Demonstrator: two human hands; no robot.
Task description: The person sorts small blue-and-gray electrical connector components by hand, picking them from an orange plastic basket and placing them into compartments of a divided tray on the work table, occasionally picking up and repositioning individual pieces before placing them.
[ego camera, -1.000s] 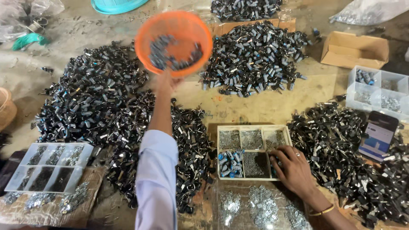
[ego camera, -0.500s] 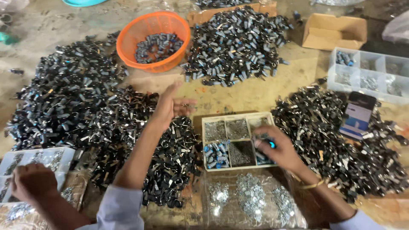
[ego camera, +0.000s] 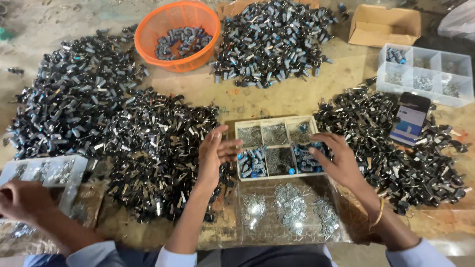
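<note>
Head view: both open-fingered hands, left (ego camera: 213, 157) and right (ego camera: 337, 159), flanking the compartment tray (ego camera: 277, 122), grips empty.

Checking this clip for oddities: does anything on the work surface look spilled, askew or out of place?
Mostly no: the small dark metal parts lie in loose sorted heaps. One oddity: a dark smartphone rests tilted on the right-hand heap, beside the clear plastic compartment box. The orange plastic mesh basket stands upright.

A worn, stained tan worktop (ego camera: 277, 101) fills the whole view under even, soft light; no walls show.
</note>
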